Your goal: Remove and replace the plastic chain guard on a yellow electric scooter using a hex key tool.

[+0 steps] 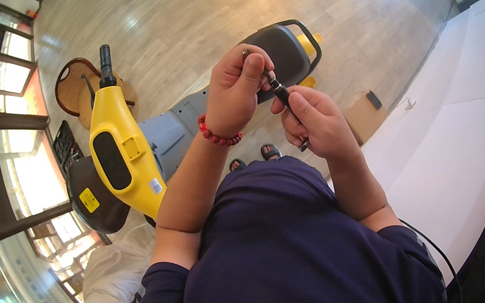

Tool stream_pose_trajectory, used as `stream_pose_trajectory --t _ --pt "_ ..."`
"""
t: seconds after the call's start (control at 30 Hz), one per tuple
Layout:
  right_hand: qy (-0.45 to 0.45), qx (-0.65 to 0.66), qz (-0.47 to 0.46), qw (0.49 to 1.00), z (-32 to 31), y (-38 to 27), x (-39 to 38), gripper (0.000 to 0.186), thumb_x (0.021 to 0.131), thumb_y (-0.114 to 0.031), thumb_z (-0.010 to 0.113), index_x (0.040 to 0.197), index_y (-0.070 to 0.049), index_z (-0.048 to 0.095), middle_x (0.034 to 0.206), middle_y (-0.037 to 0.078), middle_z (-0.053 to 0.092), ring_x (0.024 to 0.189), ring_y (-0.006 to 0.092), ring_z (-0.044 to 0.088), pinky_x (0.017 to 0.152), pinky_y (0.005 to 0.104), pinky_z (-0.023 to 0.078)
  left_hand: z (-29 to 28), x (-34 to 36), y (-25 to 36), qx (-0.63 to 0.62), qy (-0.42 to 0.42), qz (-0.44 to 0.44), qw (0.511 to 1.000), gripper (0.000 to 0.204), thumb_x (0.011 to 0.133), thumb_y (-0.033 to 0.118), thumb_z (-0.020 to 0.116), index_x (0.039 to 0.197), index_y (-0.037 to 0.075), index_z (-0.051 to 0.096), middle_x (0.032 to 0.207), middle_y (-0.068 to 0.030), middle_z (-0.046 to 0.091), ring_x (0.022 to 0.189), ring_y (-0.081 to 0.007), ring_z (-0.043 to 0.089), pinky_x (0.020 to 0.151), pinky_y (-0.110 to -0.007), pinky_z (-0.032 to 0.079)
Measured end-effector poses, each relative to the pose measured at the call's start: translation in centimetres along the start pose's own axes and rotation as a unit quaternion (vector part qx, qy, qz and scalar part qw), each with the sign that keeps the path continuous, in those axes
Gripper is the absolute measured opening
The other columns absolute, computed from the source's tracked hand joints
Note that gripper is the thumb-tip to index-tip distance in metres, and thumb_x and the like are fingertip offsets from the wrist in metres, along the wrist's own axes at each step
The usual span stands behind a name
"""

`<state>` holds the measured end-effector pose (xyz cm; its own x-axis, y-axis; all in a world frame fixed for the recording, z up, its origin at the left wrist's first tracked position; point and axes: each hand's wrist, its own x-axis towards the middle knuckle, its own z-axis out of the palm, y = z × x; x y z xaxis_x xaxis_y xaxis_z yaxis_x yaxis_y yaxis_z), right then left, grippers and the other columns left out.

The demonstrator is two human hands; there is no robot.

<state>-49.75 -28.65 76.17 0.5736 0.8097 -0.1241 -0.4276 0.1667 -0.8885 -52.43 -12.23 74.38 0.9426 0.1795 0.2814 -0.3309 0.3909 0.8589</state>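
My left hand [239, 90], with a red bead bracelet [220, 134] at its wrist, pinches the upper end of a slim black rod with silver bands [282, 94]. Lower down, my right hand [317, 122] has its fingers wrapped round the same rod, whose dark bottom end sticks out below. The rod slants between both hands, in front of my chest. Its exact kind cannot be made out. Behind the hands stands a yellow and grey electric scooter [165, 136] with a black seat [283, 57] and a handlebar with a black grip [106, 65].
A wooden chair [72, 84] stands behind the handlebar, near an open black case [65, 144]. On the right runs a long white counter [440, 129], with a brown cardboard box [366, 118] beside it. Windows line the left; white plastic sheeting [106, 279] hangs there.
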Motion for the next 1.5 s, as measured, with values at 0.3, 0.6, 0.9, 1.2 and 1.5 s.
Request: stream_pose_trajectory --t 0.3,0.6,0.9,1.2,1.5 --pt "-0.025 0.149 0.048 0.987 0.3 0.7 0.3 0.03 0.096 -0.029 0.04 0.089 -0.002 0.052 0.051 -0.006 0.031 0.044 0.004 0.026 0.042 0.0195 0.025 0.6 -0.6 -0.8 -0.123 0.047 -0.026 0.991 0.023 0.092 0.028 0.05 0.084 0.007 0.051 0.07 -0.0014 0.048 0.065 -0.013 0.049 0.054 -0.025 0.042" --pt "-0.033 0.217 0.06 0.974 -0.5 0.4 1.3 0.031 0.096 -0.03 0.038 0.09 -0.001 0.05 0.048 -0.006 0.026 0.043 0.0047 0.023 0.04 0.0192 0.023 0.9 0.7 -1.5 -0.082 0.063 -0.048 0.993 0.025 0.094 0.03 0.045 0.083 0.008 0.049 0.066 -0.0004 0.046 0.056 -0.0098 0.046 0.042 -0.021 0.036" --pt "-0.001 0.122 -0.027 0.992 -1.3 -0.9 1.4 0.031 0.098 -0.027 0.037 0.091 -0.001 0.053 0.052 -0.005 0.033 0.045 0.0042 0.027 0.044 0.0199 0.027 1.8 3.9 0.8 0.028 0.033 -0.038 0.998 0.033 0.096 0.028 0.043 0.077 0.003 0.054 0.068 -0.0031 0.052 0.054 -0.0073 0.048 0.049 -0.023 0.039" --pt "0.046 0.04 -0.073 0.995 -1.6 -0.9 0.8 0.029 0.097 -0.023 0.038 0.093 0.001 0.053 0.052 -0.005 0.035 0.045 0.0037 0.029 0.042 0.0202 0.028 3.5 3.9 -1.6 0.084 0.091 0.033 0.992 0.038 0.096 0.032 0.041 0.072 0.003 0.05 0.064 -0.0038 0.049 0.055 -0.0109 0.045 0.051 -0.024 0.039" --pt "0.014 0.174 -0.029 0.984 -1.5 -1.2 1.2 0.031 0.097 -0.028 0.04 0.088 -0.001 0.052 0.051 -0.005 0.032 0.043 0.0045 0.027 0.041 0.0202 0.025 3.9 4.3 -2.0 0.013 0.086 0.027 0.996 0.04 0.096 0.035 0.04 0.07 0.006 0.047 0.059 -0.0011 0.048 0.051 -0.0067 0.043 0.045 -0.02 0.035"
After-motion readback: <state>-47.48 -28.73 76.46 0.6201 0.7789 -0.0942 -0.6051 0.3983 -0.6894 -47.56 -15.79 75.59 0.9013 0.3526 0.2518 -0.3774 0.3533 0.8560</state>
